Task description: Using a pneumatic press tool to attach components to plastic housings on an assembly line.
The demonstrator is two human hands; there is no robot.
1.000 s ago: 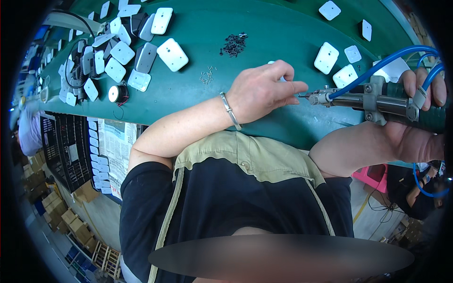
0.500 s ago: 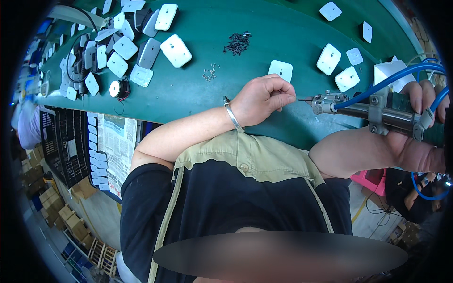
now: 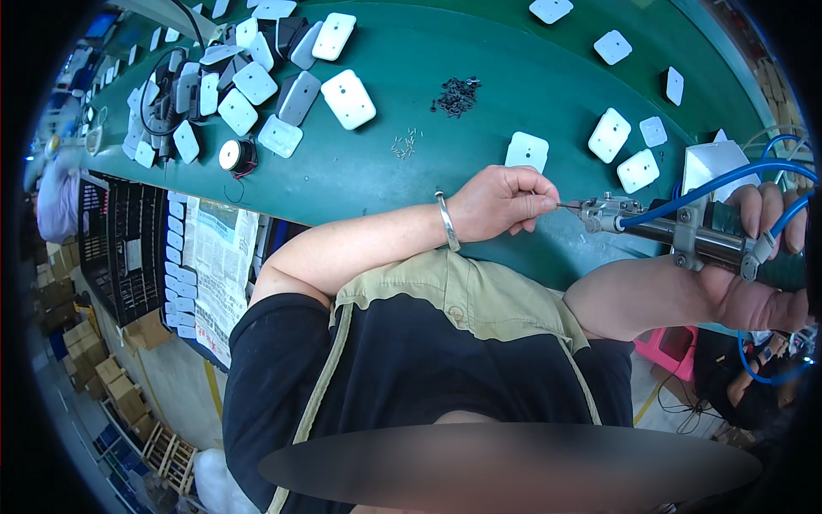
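My left hand [image 3: 505, 204], a metal bangle at its wrist, is held over the front of the green table with thumb and forefinger pinched together. Whatever sits in the pinch is too small to make out. Its fingertips are right at the thin bit of an air screwdriver [image 3: 646, 218], which lies level and points left. My right hand [image 3: 762, 214] is wrapped round the thick rear of that screwdriver. Just beyond my left hand a white rounded-corner cover [image 3: 527, 150] lies on the table. Farther back are loose silver screws [image 3: 407, 144] and a heap of small black parts [image 3: 456, 97].
Many white-topped pieces crowd the left of the table beside a wire spool [image 3: 235, 156]. More white pieces [image 3: 610, 135] lie at the right, near an open white box [image 3: 719, 167]. A blue air hose [image 3: 723, 182] arches over the screwdriver. Below left stands a black crate [image 3: 120, 257].
The whole view has shifted, so the table and its things sit lower and farther right. The screwdriver's bit and my left fingertips are slightly closer together. Both hands keep their grips.
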